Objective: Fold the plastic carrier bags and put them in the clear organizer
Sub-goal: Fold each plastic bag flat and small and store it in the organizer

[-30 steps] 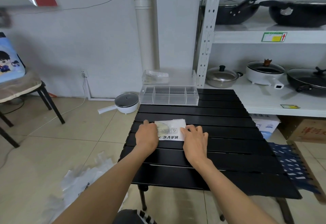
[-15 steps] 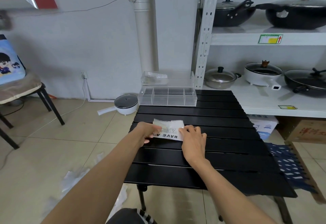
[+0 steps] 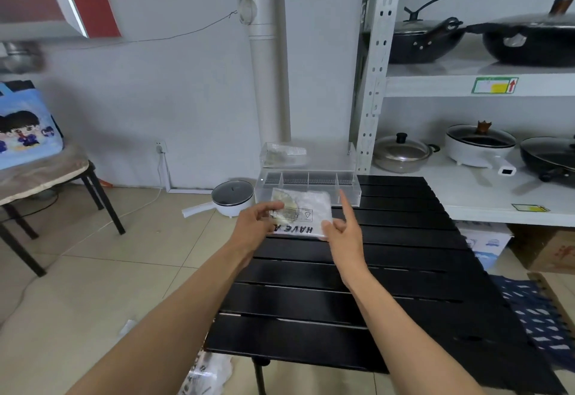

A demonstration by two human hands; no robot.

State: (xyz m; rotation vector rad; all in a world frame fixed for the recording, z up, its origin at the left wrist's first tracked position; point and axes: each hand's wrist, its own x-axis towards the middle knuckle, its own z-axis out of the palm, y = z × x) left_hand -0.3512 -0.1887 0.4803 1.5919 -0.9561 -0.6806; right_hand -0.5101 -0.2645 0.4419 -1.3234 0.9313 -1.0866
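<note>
So the folded white plastic carrier bag with black "HAVE A" lettering point(image 3: 300, 214) is up off the black slatted counter point(image 3: 357, 285), held between both hands just in front of the clear acrylic divided organizer point(image 3: 308, 188). The left hand point(image 3: 255, 228) pinches the bag's left edge, thumb on top and the other fingers point(image 3: 275, 206) curled underneath. The right hand point(image 3: 343, 233) grips the bottom right corner with its thumb, while the index finger sticks straight up beside the bag's right edge, not touching it. The organizer sits at the far left end of the counter, lid up. More loose white plastic bags point(image 3: 205, 376) lie on the tiled floor near the counter's leg.
</note>
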